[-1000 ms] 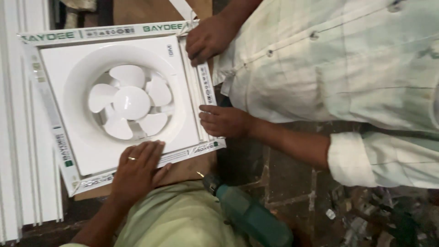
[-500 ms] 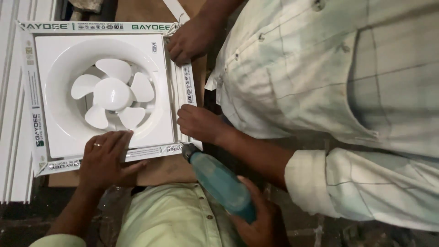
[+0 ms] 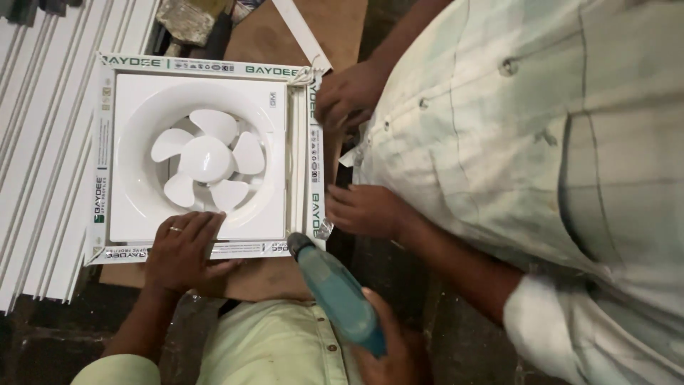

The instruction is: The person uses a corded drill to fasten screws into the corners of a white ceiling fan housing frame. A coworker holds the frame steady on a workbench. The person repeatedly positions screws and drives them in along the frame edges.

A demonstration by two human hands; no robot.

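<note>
White plastic fan (image 3: 206,160), framed in a square white frame (image 3: 313,178), lies flat on a brown board (image 3: 263,39). The left hand (image 3: 182,249) presses on the frame's near edge, fingers (image 3: 203,227) spread flat. The right hand (image 3: 392,342) has its fingers closed around a teal drill (image 3: 335,289), whose tip meets the frame's corner just beside them. A co-worker's hands (image 3: 363,210) steady the far side.

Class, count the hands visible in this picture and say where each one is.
4. The left hand presses the fan frame; the right hand grips the drill; the co-worker's upper hand and lower hand steady the frame's far side.
</note>
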